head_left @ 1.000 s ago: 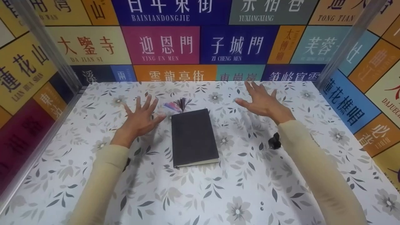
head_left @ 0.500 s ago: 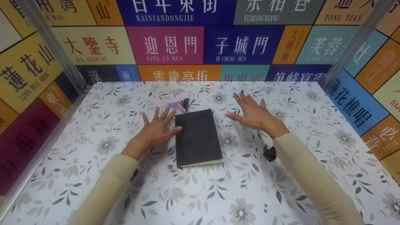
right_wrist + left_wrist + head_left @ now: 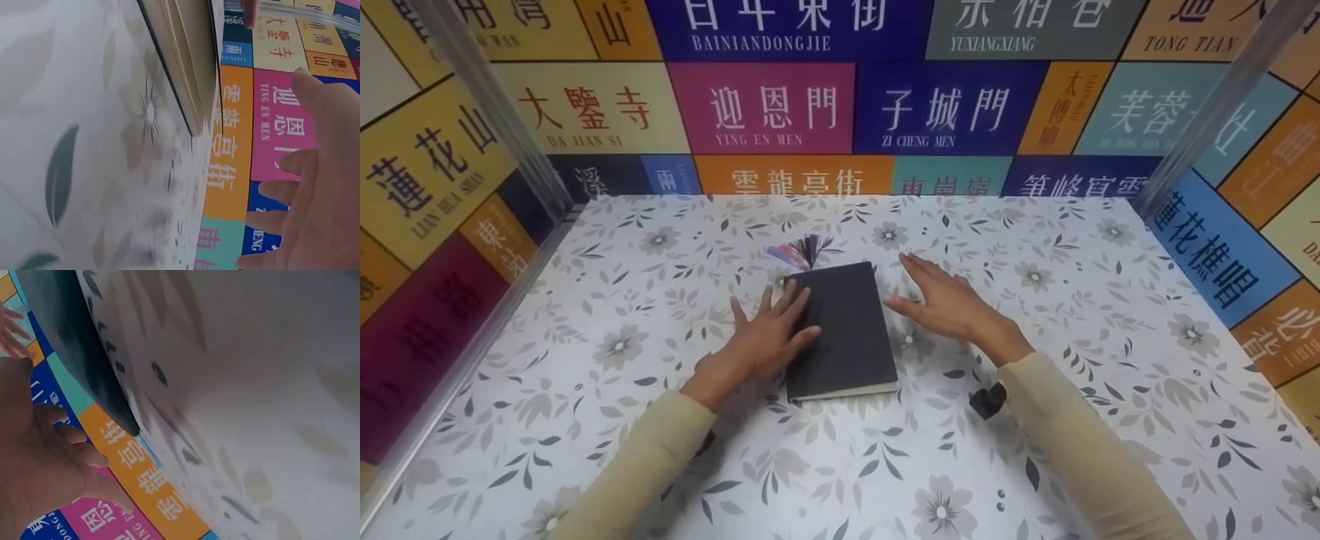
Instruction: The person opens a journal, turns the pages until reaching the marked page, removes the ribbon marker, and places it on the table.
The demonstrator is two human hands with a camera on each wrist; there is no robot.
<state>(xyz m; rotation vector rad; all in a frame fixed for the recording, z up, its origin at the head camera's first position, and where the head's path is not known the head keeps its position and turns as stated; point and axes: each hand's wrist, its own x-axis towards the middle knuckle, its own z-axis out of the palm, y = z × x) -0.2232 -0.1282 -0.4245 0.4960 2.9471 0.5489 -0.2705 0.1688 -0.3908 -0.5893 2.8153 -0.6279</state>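
A black hard-cover notebook (image 3: 847,337) lies closed and slightly turned on the table, its pale page edge facing the near side. Over its left edge my left hand (image 3: 761,345) is spread, fingertips above the cover; whether they touch it I cannot tell. In the left wrist view this hand (image 3: 50,455) shows beside the dark spine (image 3: 79,349). My right hand (image 3: 952,304) hovers to the right of the notebook, fingers extended and holding nothing. The right wrist view has the notebook's page edges (image 3: 183,62) apart from the right hand (image 3: 320,185). A small fan of coloured strips (image 3: 802,253) sticks out at the notebook's top.
A white cloth (image 3: 810,480) with grey leaves and flowers covers the table. Panels with large Chinese lettering (image 3: 761,109) stand behind it and along both sides. Clear corner posts (image 3: 529,142) rise at the back. A small black device (image 3: 987,401) sits under the right wrist.
Both hands have come lower and nearer to the notebook. The left moved rightward over its left edge, the right moved leftward. The notebook has stayed in place while the head view shifted slightly.
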